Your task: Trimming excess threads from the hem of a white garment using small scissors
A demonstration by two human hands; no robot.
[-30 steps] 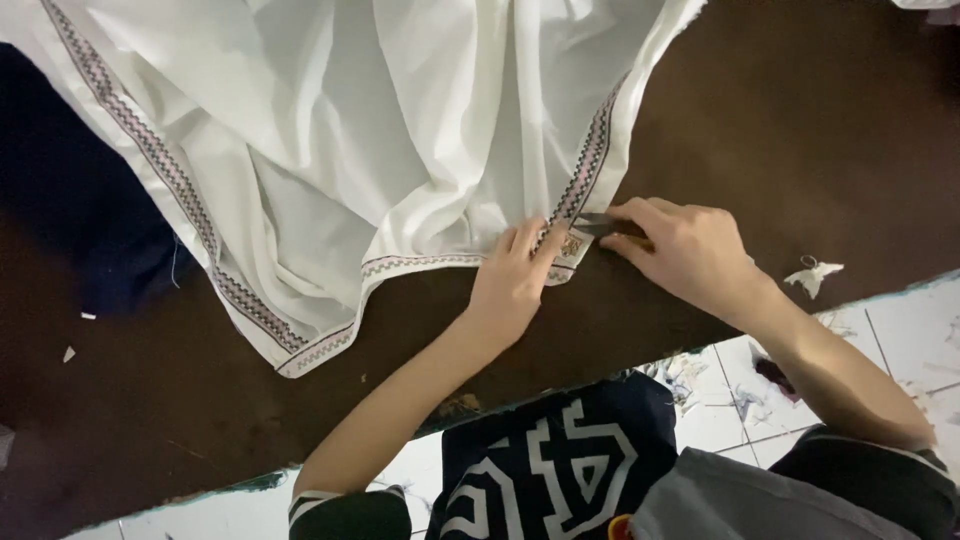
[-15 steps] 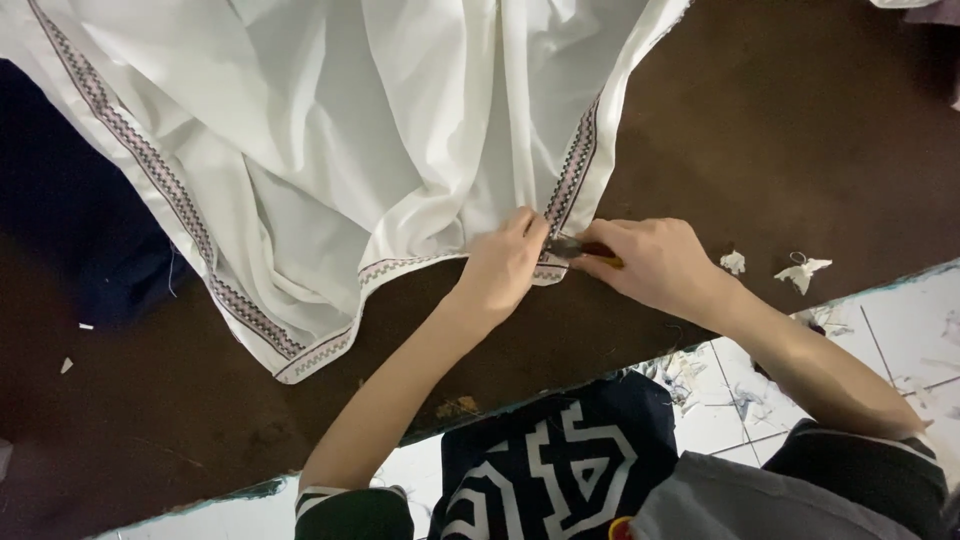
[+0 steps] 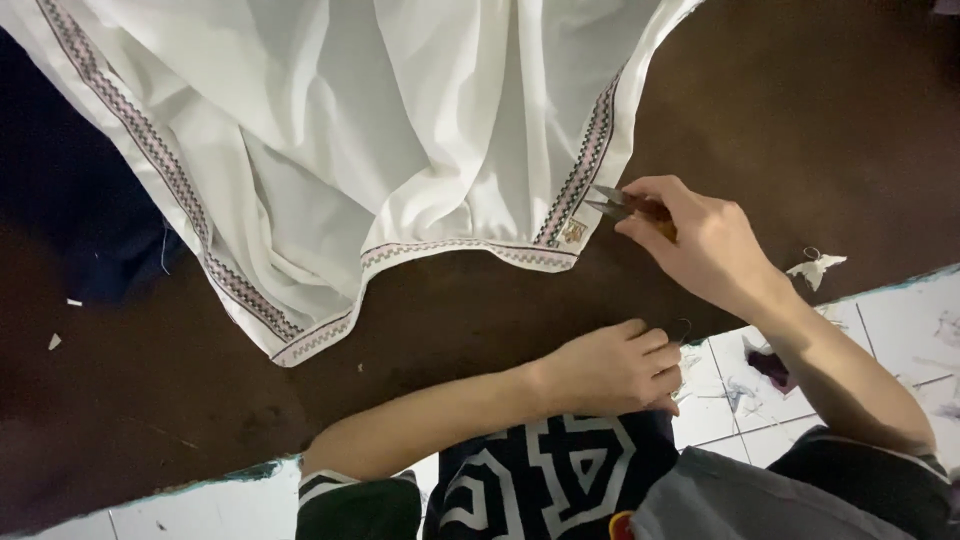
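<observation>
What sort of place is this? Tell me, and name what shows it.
Probably a tailoring or garment-finishing workspace. A white garment with patterned trim lies on a dark table, the right hand holds small thread snips, and fabric scraps litter the table edge and tiled floor.

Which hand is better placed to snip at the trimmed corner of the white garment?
Probably the right hand: it holds the thread snips beside the white garment corner. The left hand rests closed at the table edge, away from it.
</observation>
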